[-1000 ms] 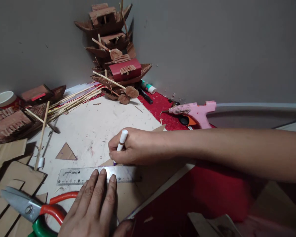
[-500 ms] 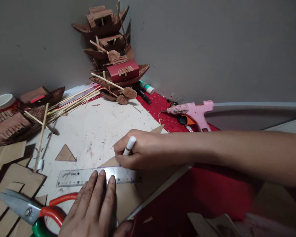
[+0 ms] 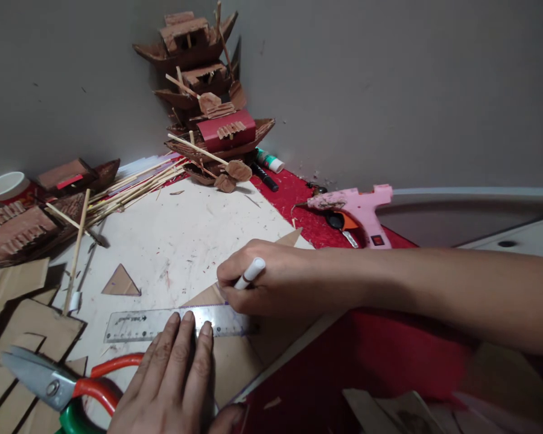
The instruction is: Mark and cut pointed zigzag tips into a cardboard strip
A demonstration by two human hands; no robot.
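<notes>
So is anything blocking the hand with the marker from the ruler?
Nothing visible: the right hand, holding the white marker, is at the upper edge of the clear ruler. The left hand rests on that ruler, farther left.

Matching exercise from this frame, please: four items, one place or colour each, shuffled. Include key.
Column 1
1. Marker
2. Ruler
3. Glue gun
4. Scissors

Column 2
A. Partly red, partly green
B. Lying under the fingers of the left hand
C. Pink
D. Gripped in the right hand

Pairs: 1-D, 2-B, 3-C, 4-A
</notes>
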